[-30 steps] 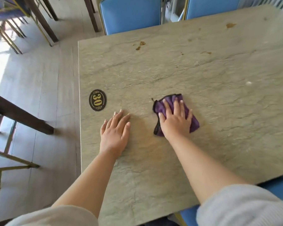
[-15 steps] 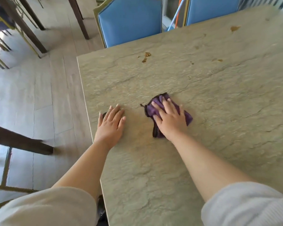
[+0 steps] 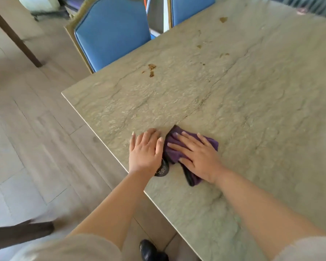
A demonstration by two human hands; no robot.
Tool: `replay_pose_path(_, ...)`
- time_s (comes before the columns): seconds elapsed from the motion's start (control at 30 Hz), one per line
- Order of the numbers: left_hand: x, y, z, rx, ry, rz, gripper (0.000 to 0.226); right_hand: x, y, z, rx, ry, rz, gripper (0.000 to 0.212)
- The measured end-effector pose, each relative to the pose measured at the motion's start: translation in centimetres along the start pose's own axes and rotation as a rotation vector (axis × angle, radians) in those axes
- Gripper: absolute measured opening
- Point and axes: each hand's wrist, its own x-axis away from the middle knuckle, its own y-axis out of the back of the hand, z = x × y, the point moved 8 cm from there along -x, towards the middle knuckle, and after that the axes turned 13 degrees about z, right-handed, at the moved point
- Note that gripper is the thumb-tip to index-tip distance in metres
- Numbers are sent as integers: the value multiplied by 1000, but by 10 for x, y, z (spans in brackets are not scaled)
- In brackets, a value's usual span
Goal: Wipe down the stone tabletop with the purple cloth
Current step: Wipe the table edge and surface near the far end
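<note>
The purple cloth [image 3: 174, 152] lies bunched on the grey-green stone tabletop [image 3: 243, 95], near its left edge. My right hand [image 3: 197, 157] presses flat on the cloth, fingers spread and pointing left. My left hand [image 3: 145, 149] rests flat on the stone right beside the cloth, its fingertips touching the cloth's edge. Under that hand a black oval number plaque [image 3: 162, 170] is mostly hidden. Brown stains [image 3: 151, 69] mark the stone further back, with more stains [image 3: 223, 19] toward the far right.
Two blue chairs [image 3: 113, 34] [image 3: 192, 8] stand at the table's far side. Left of the table is wood-look floor [image 3: 36, 129]. A dark table leg [image 3: 15, 34] stands far left, a dark beam [image 3: 19, 234] low left, and my black shoe [image 3: 149, 251] below.
The view has swung, so the table now runs diagonally. My right hand has slid the cloth left toward my left hand, which now covers the number plaque.
</note>
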Motion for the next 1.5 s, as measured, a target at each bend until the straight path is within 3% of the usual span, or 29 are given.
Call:
replay_pose_path(0.13, -19, -4, 7, -30, -144, 8, 50, -24, 13, -54, -154, -650, -75, 50)
replay_pose_path(0.23, -16, -3, 5, -16, -162, -36, 53, -63, 15, -60, -283, -858, 4, 55)
replay_pose_path(0.3, -15, -2, 5, 31, -164, -37, 59, -90, 21, -43, -267, -763, 25, 56)
replay_pose_path(0.37, -15, 0, 7, 105, -163, -37, 64, -102, 21, -19, -209, -555, 53, 55)
replay_pose_path(0.5, -15, 0, 7, 138, -180, -38, 64, -58, 16, -3, -127, -221, -37, 50)
replay_pose_path(0.57, -15, -1, 7, 105, -186, -41, 61, -23, 14, -24, -145, -321, -141, 47)
replay_pose_path(0.73, -14, -6, 6, 13, -204, 47, 59, 55, -2, -33, -274, -940, -126, 51)
replay_pose_path(0.77, -14, -5, 6, 41, -197, 77, 59, 54, -3, -19, -284, -937, -91, 54)
replay_pose_path(0.83, -14, -2, 4, 189, -153, 129, 56, 37, -2, 5, -369, -749, -44, 60)
replay_pose_path(0.93, 1, 12, -21, 235, -161, 27, 53, 33, 15, 10, -845, -404, -151, 59)
replay_pose_path(1.0, 17, 4, -59, 49, -307, -24, 47, 66, 22, -14, -959, -499, -387, 55)
replay_pose_path(1.07, 32, -32, -93, -144, -404, 112, 50, 101, 17, -28, -846, -683, -477, 52)
replay_pose_path(1.13, 41, -71, -105, -358, -366, 249, 66, 112, 7, -25, -737, -666, -440, 50)
replay_pose_path(1.23, 23, -77, -94, -471, -296, 241, 77, 113, -1, -21, -648, -585, -417, 49)
replay_pose_path(1.43, -48, -41, -43, -453, -33, 281, 67, 102, -10, -20, -546, -594, -290, 49)
replay_pose_path(1.5, -40, -39, -41, -419, -32, 276, 58, 102, -11, -19, -542, -597, -282, 48)
